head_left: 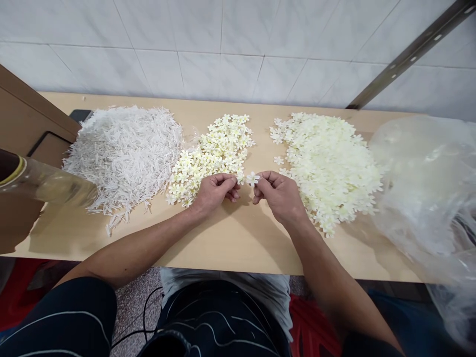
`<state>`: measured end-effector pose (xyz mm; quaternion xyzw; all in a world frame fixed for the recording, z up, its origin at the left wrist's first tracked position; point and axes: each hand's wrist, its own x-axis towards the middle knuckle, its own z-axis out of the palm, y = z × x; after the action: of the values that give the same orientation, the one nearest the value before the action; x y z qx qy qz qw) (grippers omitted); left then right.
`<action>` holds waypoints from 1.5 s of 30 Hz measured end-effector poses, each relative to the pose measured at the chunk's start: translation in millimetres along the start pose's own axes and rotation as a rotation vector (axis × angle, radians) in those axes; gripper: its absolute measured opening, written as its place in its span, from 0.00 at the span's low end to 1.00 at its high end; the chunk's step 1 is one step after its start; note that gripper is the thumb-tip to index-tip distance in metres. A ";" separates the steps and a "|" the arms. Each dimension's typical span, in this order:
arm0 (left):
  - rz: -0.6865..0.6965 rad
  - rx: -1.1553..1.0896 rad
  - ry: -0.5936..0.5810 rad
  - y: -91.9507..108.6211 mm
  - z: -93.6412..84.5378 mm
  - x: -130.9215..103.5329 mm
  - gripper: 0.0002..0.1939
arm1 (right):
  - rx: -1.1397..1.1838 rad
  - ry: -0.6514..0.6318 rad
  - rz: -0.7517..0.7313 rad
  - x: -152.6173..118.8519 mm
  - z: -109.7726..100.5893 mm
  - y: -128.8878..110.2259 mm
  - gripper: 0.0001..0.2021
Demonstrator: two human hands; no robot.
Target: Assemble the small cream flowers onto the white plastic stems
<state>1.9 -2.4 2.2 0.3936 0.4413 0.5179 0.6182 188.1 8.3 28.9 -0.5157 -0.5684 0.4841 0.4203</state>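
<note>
In the middle of the head view both my hands come close together above the table. My left hand (220, 191) pinches a small pale yellow artificial flower (240, 178) between thumb and forefinger. A whiter artificial flower (253, 179) is pinched in my right hand (277, 193), its petals facing up. The two flowers are side by side, nearly touching. Behind my left hand lies a pile of yellow-centred flowers (215, 151). To the right of my right hand spreads a larger heap of pale flower heads (327, 163).
A heap of thin white plastic stems (126, 153) lies at the left, with a clear jar (55, 183) tilted beside it. A cardboard box (33, 114) stands at the far left. Clear plastic bags (424, 183) cover the right end of the wooden table (230, 248). A tiled wall (201, 69) rises behind.
</note>
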 end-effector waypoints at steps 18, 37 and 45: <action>-0.002 -0.025 -0.031 -5.9 -3.7 3.0 0.15 | -0.955 0.578 -0.224 17.4 -92.5 -3.3 0.02; 0.045 0.194 -0.039 -4.6 3.8 -4.8 0.13 | -0.759 0.121 -0.571 -1.1 4.6 13.6 0.07; 0.070 0.192 -0.110 -5.0 2.7 -5.4 0.14 | -0.791 0.129 -0.564 -2.5 4.8 12.7 0.08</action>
<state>5.5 -8.7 -1.0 0.4939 0.4402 0.4724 0.5824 186.0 5.3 15.7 -0.4909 -0.7989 0.0655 0.3414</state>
